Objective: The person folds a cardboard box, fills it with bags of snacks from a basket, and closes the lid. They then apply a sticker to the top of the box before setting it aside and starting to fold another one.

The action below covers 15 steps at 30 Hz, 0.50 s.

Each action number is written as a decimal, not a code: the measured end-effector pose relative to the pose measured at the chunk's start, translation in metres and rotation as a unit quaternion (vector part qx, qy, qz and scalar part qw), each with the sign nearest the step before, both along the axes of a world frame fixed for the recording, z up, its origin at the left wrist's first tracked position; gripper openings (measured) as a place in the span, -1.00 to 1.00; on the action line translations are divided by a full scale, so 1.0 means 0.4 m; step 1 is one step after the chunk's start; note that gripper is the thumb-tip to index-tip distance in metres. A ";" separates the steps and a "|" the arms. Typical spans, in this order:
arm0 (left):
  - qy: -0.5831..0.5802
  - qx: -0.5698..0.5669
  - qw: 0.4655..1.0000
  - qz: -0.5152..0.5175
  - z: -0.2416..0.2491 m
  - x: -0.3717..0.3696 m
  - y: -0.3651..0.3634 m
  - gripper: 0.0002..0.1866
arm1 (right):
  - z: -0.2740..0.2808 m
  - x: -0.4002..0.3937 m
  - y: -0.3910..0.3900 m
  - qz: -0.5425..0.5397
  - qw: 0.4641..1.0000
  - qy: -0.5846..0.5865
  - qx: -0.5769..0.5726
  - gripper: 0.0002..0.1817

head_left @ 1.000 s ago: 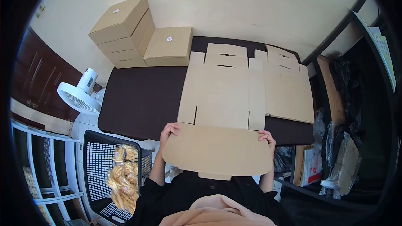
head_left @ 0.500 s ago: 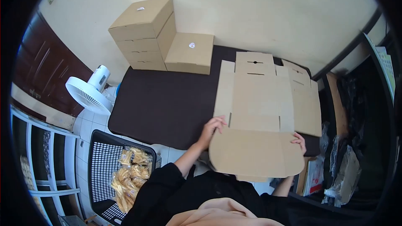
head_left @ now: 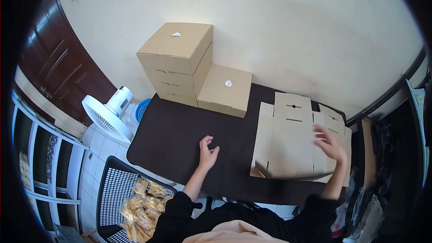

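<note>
Flat brown cardboard sheets with slots and flaps (head_left: 292,137) lie on the right part of the dark-covered table (head_left: 173,121). The front edge of the top sheet is blurred and appears folded or raised. My left hand (head_left: 208,154) is over the table, left of the cardboard, with its fingers curved and apart, holding nothing. Over the right side of the cardboard, my right hand (head_left: 328,144) is slightly blurred, its fingers spread and empty.
Stacked closed boxes (head_left: 173,60) stand by the wall beside a lower box (head_left: 227,90). A white fan (head_left: 110,112) is at the left. Below it, a black basket (head_left: 108,198) holds bagged snacks (head_left: 144,207). Shelves (head_left: 47,162) stand far left.
Both hands have let go of the cardboard's front flap; the left moved left and the right moved up over the sheets. The flap no longer extends toward me. The camera view has shifted.
</note>
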<state>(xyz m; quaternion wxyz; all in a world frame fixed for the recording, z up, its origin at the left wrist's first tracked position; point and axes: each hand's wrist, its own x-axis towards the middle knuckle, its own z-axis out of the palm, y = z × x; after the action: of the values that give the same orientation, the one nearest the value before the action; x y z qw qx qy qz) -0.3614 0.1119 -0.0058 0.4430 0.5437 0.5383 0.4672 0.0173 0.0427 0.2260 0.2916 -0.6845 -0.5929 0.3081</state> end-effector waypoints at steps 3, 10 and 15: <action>-0.014 -0.064 0.998 0.021 -0.007 -0.037 0.108 -0.46 | 0.009 -0.035 0.220 0.135 0.986 0.003 -0.100 -0.40; -0.128 -0.128 0.983 0.024 0.028 -0.033 0.262 -0.22 | -0.285 -0.264 0.565 -0.028 0.992 -0.109 -0.056 -0.10; -0.167 -0.183 0.969 0.020 0.021 -0.048 0.304 -0.09 | -0.435 -0.434 0.561 -0.195 0.872 0.367 -0.260 -0.15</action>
<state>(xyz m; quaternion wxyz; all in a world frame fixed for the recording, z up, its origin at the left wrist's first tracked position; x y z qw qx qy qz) -0.3807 0.2336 0.0026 0.6090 0.3571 0.5438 0.4536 -0.1562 0.2670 0.0522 0.3540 -0.6751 -0.1964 0.6167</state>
